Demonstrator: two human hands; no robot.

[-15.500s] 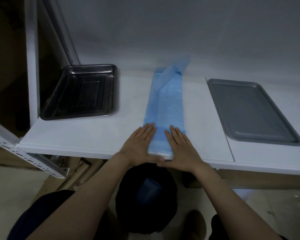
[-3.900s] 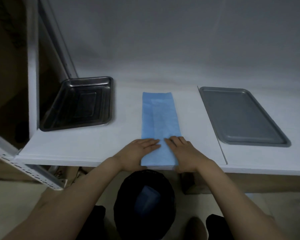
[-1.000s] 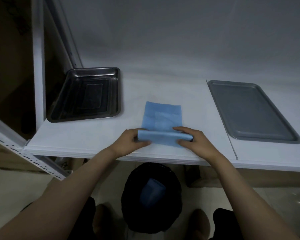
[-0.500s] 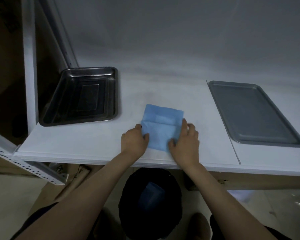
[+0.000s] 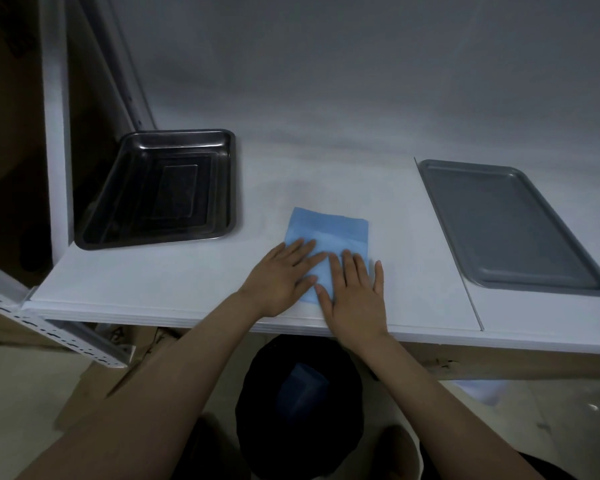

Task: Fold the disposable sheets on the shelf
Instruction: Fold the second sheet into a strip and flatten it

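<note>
A blue disposable sheet [image 5: 329, 230], folded into a small rectangle, lies on the white shelf [image 5: 174, 271] near its front edge. My left hand [image 5: 281, 277] rests flat on the sheet's near left part, fingers spread. My right hand [image 5: 355, 296] lies flat on its near right part, its outer fingers on the bare shelf. Both palms press down and grip nothing. The near half of the sheet is hidden under my hands.
A deep shiny metal tray [image 5: 163, 188] stands at the back left. A flat grey tray [image 5: 506, 226] lies on the right. Below the shelf edge sits a black bin [image 5: 302, 403] with something blue inside. A white shelf post [image 5: 54, 116] rises at the left.
Half a second ago my hands held the sheet's side edges; now both lie flat on top of it. Earlier the sheet was a long strip and has been folded shorter.
</note>
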